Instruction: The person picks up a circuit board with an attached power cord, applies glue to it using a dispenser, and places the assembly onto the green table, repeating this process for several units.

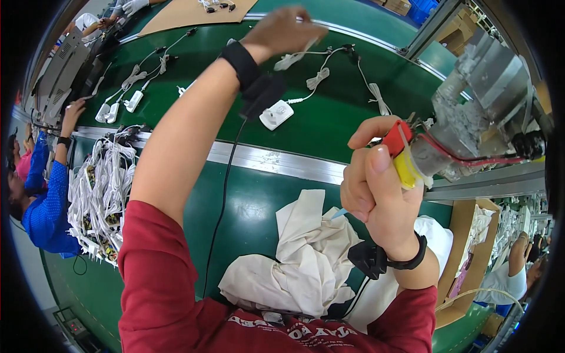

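My left hand [281, 34] reaches over the far side of the green conveyor belt [223, 112], its fingers smeared by motion. Next to its fingertips lies a coiled white cable [288, 61], and I cannot tell whether the hand holds it. My right hand [379, 188] is closed, thumb up, around a red and yellow piece [402, 154]. That piece sits at the end of a grey metal fixture [471, 100] with red and black wires. A pale blue tip [339, 213] sticks out below the right fingers. A white plug adapter [276, 115] lies between my arms.
More white adapters [133, 101] with tied cables lie left on the belt. A heap of white cables [103, 194] stands near a co-worker in blue [50, 206]. Cream cloth [306, 265] lies in front of me; a cardboard box [465, 259] stands right. A black cord [222, 212] hangs from my left wrist.
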`<state>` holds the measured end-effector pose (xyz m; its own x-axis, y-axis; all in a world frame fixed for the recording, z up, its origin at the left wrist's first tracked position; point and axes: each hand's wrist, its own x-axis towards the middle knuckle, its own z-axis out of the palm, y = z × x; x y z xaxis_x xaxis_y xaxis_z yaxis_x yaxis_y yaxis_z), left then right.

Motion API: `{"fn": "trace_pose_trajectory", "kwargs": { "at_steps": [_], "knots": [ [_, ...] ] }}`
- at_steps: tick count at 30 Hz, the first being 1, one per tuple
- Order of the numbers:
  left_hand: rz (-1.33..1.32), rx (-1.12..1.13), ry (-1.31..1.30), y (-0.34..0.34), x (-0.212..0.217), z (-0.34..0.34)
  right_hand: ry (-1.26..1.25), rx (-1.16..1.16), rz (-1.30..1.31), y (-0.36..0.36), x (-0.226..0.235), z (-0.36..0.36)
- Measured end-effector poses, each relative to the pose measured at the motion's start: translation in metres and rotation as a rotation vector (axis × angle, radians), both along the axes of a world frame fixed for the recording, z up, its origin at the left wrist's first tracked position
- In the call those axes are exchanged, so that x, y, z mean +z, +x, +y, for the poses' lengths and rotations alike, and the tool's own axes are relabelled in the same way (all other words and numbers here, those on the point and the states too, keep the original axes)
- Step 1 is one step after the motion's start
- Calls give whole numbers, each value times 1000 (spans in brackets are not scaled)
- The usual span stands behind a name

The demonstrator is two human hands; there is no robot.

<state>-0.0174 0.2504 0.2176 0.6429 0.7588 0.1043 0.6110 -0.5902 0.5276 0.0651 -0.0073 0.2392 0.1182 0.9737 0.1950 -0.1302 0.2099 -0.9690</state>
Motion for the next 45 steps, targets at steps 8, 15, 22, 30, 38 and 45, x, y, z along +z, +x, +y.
{"fn": "trace_pose_trajectory", "kwargs": {
  "at_steps": [8,15,22,30,38,45],
  "knots": [
    [-1070,-113,-514,162,-61,-146,-12,-30,-26,156,-39,-67],
    [-363,-157,-101,142,-144,-228,-36,-102,-67,165,-50,-64],
    [-172,-159,-96,131,-147,-218,-23,-148,27,145,-58,-52],
    [-826,-69,-1427,124,-167,-254,-9,-198,-85,179,-86,-32],
    [-775,-326,-1614,118,-222,-254,11,-215,-62,179,-137,-2],
    [-883,-358,-1634,110,-252,-234,-9,-175,-93,168,-166,16]
  ]
}}
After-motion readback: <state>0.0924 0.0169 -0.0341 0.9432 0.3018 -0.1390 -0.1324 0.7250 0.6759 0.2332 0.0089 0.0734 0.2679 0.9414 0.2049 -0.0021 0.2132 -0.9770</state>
